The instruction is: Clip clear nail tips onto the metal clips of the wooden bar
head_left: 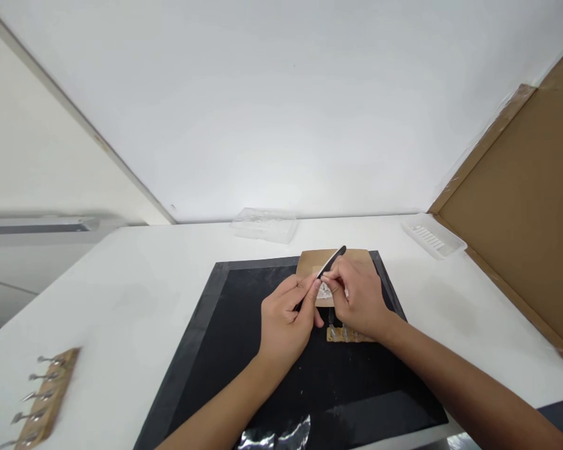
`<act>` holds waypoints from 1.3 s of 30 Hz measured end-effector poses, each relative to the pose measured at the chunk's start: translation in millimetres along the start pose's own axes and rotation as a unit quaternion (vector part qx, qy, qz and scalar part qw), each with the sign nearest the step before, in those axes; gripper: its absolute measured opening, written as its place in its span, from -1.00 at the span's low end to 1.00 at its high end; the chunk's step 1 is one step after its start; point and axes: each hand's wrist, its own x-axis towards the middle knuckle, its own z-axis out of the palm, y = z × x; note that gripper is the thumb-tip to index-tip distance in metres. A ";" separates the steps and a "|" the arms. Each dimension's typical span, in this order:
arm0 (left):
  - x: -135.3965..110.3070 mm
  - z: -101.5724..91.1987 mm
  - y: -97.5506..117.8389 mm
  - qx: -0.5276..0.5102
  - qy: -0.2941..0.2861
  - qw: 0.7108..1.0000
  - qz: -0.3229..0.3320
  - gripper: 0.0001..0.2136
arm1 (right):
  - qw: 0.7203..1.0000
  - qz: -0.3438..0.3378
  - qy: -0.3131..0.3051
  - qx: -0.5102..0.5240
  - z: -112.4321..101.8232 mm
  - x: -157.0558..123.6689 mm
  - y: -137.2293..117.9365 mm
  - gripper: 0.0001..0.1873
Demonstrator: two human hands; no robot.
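A slim black nail file (pixel 333 261) with a pale edge slants upward between my hands. My left hand (pixel 288 312) is closed, its thumb and fingers pinching the lower part of the file. Beside the file's middle, my right hand (pixel 356 297) is closed in a pinch; whatever is between its fingertips is too small to make out. Beneath both hands lies a brown card (pixel 309 261) with a white patterned patch (pixel 325 291), partly covered by the fingers. Just below my right hand sits a small tan strip (pixel 342 335) bearing several clear pieces.
A black mat (pixel 234 337) covers the middle of the white table (pixel 122 300). Clear plastic packaging (pixel 265 226) lies at the back, and a white tray (pixel 434 236) at back right. A wooden strip (pixel 51 400) with several upright shiny pieces stands at left. Cardboard (pixel 520 206) walls the right side.
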 end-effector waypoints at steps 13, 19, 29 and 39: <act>-1.3 1.7 5.2 -0.018 0.003 1.000 0.002 -0.59 | 0.995 0.072 0.072 -0.023 -10.5 7.1 14.0 -0.74; -1.3 -0.1 5.8 -0.019 0.001 1.000 0.012 -0.62 | 0.997 0.051 0.057 -0.009 -13.1 6.4 12.4 -0.77; -0.1 -1.9 6.5 -0.016 -0.004 1.000 0.004 -0.61 | 0.994 0.068 0.082 -0.020 -11.7 7.2 14.4 -0.75; 6.9 -10.9 2.0 0.053 0.032 0.998 0.019 -0.83 | 0.984 0.027 0.120 0.126 -21.8 -1.1 6.6 -0.80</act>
